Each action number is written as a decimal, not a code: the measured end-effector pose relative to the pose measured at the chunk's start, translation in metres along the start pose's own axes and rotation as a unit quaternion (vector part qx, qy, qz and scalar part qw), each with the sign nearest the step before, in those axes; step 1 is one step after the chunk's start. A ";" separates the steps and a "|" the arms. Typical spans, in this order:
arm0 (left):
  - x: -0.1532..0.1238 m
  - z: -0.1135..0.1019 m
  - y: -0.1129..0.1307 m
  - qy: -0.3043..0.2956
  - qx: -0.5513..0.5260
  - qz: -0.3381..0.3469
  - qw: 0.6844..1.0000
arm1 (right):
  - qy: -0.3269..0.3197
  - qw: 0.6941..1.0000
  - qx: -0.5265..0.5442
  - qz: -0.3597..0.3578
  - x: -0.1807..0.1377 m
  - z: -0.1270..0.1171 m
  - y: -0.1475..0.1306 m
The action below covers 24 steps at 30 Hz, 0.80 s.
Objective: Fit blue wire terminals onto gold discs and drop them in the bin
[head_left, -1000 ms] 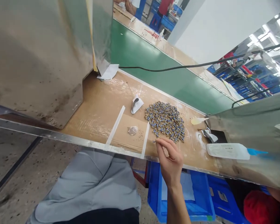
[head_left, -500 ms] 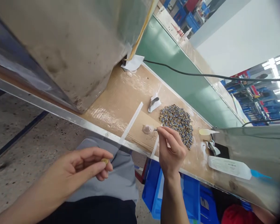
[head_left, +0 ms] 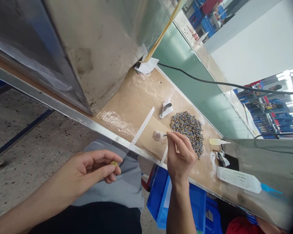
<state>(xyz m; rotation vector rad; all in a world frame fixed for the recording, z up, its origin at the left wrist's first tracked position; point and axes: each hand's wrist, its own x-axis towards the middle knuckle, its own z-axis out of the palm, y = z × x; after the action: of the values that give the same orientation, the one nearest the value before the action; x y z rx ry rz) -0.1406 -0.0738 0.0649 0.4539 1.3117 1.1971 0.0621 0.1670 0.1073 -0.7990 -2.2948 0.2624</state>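
My left hand (head_left: pixel 94 169) hovers below the bench edge, over my lap, pinching a small brass part (head_left: pixel 113 163) between thumb and forefinger. My right hand (head_left: pixel 179 154) is over the bench, its fingers pinched on a thin tool whose tip (head_left: pixel 165 135) points at a small clear round dish (head_left: pixel 157 135) on the cardboard. Just right of that hand lies a heap of small blue and gold parts (head_left: pixel 188 128).
A large metal housing (head_left: pixel 95 48) stands at the left on the bench (head_left: pixel 126 107). Crumpled white paper (head_left: pixel 166 110), a white bottle with a blue cap (head_left: pixel 244 179) and a black cable (head_left: pixel 209 81) lie around. A green conveyor belt (head_left: pixel 197 81) runs behind. Blue crates (head_left: pixel 197 208) sit under the bench.
My left hand came into view holding the brass part. My right hand moved from the heap's edge leftward to the clear dish. The view tilted.
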 end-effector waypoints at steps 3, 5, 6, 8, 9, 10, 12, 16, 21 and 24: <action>0.000 0.000 0.000 -0.002 -0.001 0.004 1.000 | -0.001 1.000 -0.002 -0.008 0.000 0.000 0.000; 0.000 -0.001 -0.001 0.002 -0.001 0.003 1.000 | -0.003 1.000 -0.005 -0.015 0.001 0.001 0.000; 0.000 -0.001 -0.002 0.005 -0.001 0.002 1.000 | -0.003 1.000 -0.008 -0.017 0.001 0.001 0.000; 0.000 -0.002 -0.002 0.009 -0.004 0.002 1.000 | -0.002 1.000 -0.013 -0.019 0.001 0.001 -0.001; -0.001 -0.003 -0.002 0.008 -0.005 0.001 1.000 | -0.002 1.000 -0.016 -0.018 0.001 0.001 -0.001; -0.001 -0.003 -0.002 0.004 -0.005 -0.003 1.000 | -0.002 1.000 -0.020 -0.020 0.001 0.001 -0.001; 0.000 -0.003 -0.001 -0.005 -0.001 -0.013 1.000 | -0.001 0.999 -0.028 -0.026 0.002 0.000 -0.002; 0.001 -0.003 0.001 -0.007 0.000 -0.015 1.000 | -0.002 0.998 -0.042 -0.044 0.002 0.000 -0.002; -0.002 0.001 0.006 0.000 -0.006 -0.011 1.000 | -0.003 0.997 -0.047 -0.059 0.002 0.000 -0.003; -0.004 0.003 0.009 0.013 -0.008 -0.018 1.000 | -0.001 0.998 -0.042 -0.054 0.002 0.000 -0.002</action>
<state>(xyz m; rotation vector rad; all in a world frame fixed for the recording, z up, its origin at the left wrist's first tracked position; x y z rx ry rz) -0.1412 -0.0728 0.0748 0.4028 1.3260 1.1853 0.0596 0.1668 0.1094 -0.7130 -2.3556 0.1194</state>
